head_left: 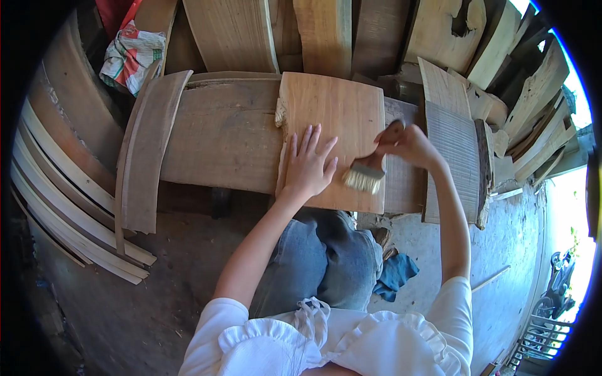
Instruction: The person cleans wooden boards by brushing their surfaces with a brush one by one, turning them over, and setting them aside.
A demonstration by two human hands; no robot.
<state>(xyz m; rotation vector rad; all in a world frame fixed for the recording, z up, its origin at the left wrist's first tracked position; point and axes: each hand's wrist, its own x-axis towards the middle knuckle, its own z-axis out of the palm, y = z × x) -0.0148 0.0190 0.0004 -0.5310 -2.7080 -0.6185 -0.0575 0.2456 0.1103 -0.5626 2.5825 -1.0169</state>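
A reddish-brown wooden board (338, 119) lies across a longer wooden plank (219, 135). My left hand (310, 166) rests flat on the board's left part, fingers spread. My right hand (411, 145) is closed round the brown handle of a wide brush (370, 168), over the board's right edge. The brush's pale bristles point down and left, at the lower right of the board; whether they touch the surface I cannot tell.
A curved plank (149, 156) lies at the left, and a ridged board (451, 163) at the right. Wooden slabs (232, 31) lean behind. A dark teal cloth (396, 274) lies on the floor. A crumpled printed bag (132, 56) is at the upper left.
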